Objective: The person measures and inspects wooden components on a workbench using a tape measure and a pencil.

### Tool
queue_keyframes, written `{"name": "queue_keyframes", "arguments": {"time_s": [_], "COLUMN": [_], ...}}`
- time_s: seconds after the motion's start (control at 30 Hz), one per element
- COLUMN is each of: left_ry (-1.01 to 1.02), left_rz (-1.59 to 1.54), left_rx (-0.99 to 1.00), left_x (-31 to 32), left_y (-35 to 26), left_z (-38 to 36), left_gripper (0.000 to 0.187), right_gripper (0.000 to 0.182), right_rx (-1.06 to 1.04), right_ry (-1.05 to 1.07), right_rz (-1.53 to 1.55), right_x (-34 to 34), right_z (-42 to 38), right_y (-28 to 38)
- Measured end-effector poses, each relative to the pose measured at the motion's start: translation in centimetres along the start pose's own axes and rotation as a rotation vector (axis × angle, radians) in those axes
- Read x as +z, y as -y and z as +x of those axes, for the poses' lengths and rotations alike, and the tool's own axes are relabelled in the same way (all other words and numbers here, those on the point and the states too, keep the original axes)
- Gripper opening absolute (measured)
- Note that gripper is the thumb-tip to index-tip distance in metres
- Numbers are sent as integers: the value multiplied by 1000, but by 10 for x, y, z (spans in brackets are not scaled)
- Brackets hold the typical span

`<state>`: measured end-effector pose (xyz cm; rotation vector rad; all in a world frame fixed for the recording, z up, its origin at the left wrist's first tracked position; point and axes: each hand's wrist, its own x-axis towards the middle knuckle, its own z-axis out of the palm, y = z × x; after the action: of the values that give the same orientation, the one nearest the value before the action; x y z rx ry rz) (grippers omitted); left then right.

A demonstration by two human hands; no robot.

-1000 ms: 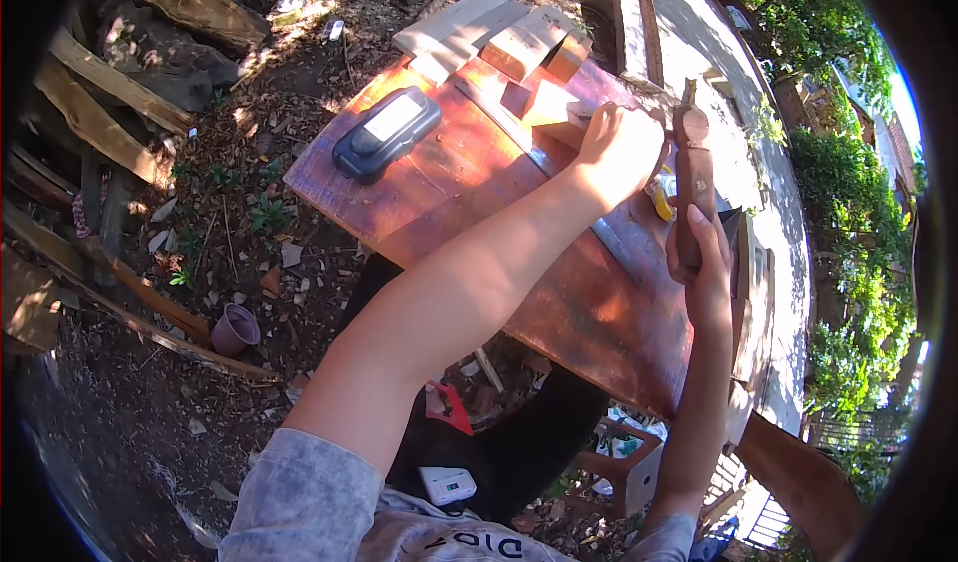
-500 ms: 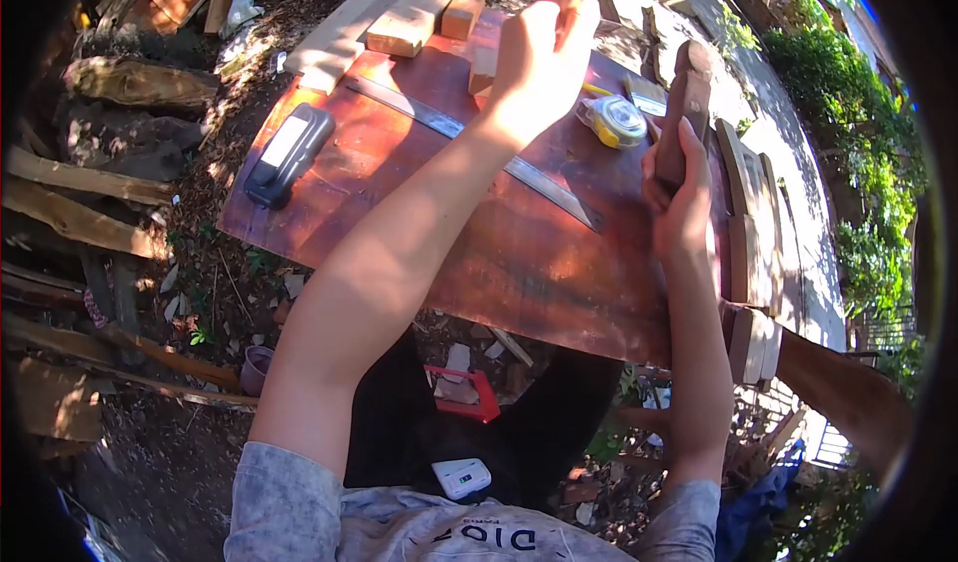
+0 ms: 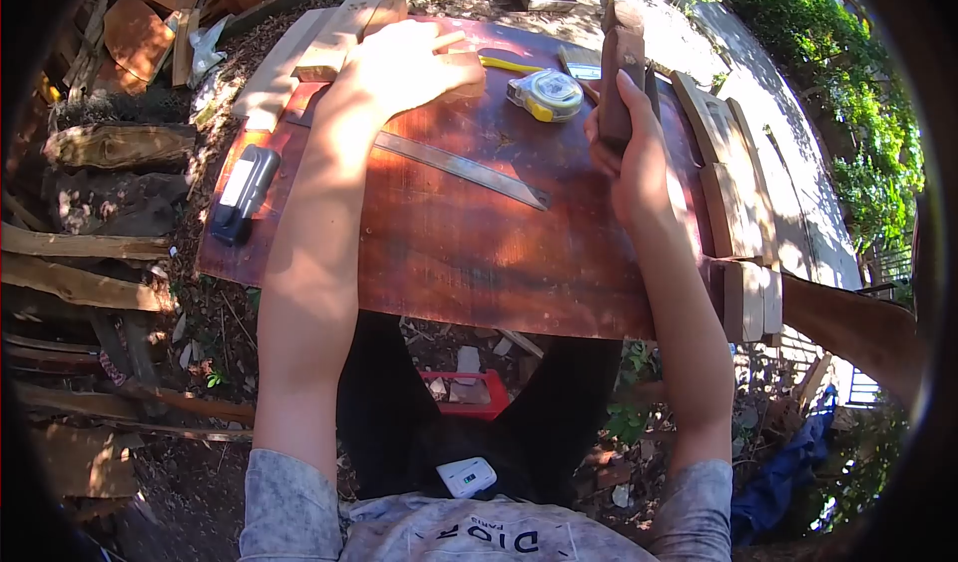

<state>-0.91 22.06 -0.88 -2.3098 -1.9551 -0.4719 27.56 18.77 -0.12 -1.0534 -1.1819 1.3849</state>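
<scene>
My left hand [image 3: 391, 75] is over the far left of the reddish-brown board [image 3: 449, 273], fingers closed round a small wooden piece [image 3: 450, 40] whose end sticks out. Just right of it is a small wood block [image 3: 464, 71]; the fingers partly hide whether they touch it. My right hand [image 3: 631, 143] grips a dark brown wooden tool [image 3: 621, 83], held upright over the board's right part. Between the hands sits a yellow and clear tape measure [image 3: 546, 96]. A metal ruler [image 3: 459, 166] lies diagonally across the board.
A black case-like object [image 3: 244, 193] lies at the left edge. Light wooden pieces [image 3: 339, 38] rest at the back left, and more wood blocks [image 3: 731, 203] line the right edge. A yellow pencil-like item [image 3: 509, 64] and a red frame [image 3: 489, 394] also show.
My left hand has moved left and down with the small wooden piece, toward the wood at the back left. My right hand still holds the brown tool. The view has shifted.
</scene>
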Motion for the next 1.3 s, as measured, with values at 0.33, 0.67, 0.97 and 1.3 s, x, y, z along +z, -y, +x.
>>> {"name": "queue_keyframes", "arguments": {"time_s": [0.33,0.67,0.97,1.3], "left_ry": [-161,-118,-328,-89], "left_rz": [-246,-117,-254,-326], "left_rx": [-87,-223,-184,-185], "left_x": [-4,-3,27,8], "left_y": [-26,-7,7,-9], "left_z": [-4,-1,7,3], "left_gripper": [58,43,28,64], "right_gripper": [34,35,36,38], "right_rx": [31,36,63,53], "right_ry": [42,56,79,46], "right_rz": [63,16,-31,-131], "right_x": [4,6,8,16], "right_z": [-3,-4,-5,-10], "right_y": [1,3,0,5]}}
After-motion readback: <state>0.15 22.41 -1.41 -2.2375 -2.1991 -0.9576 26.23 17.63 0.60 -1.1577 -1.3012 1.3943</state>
